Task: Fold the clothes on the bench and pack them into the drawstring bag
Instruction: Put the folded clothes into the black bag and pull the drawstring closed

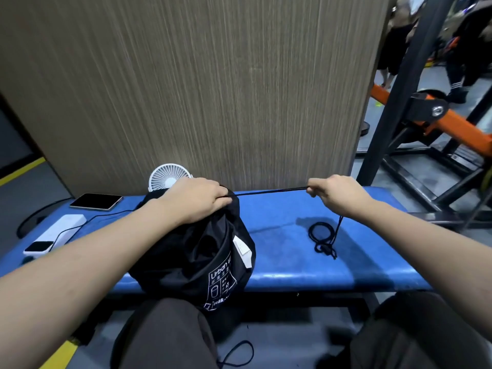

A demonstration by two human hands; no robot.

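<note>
A full black drawstring bag [202, 265] with white print stands on the blue bench [306, 270], bulging, its lower part hanging over the front edge. My left hand [198, 199] clamps the gathered mouth of the bag at its top. My right hand [332, 194] is shut on the black drawstring cord [269, 191], which runs taut from the bag's mouth to that hand. The cord's loose end drops from my right hand and lies coiled on the bench [323, 239]. No loose clothes show on the bench; the bag's contents are hidden.
A white fan [166, 177], a dark tablet [97, 201], a white power strip [60, 230] and a small phone [38, 247] sit at the bench's left end. A wood-grain panel [199, 89] stands behind. Orange and black gym equipment [439, 123] is at right. My knees are below the bench.
</note>
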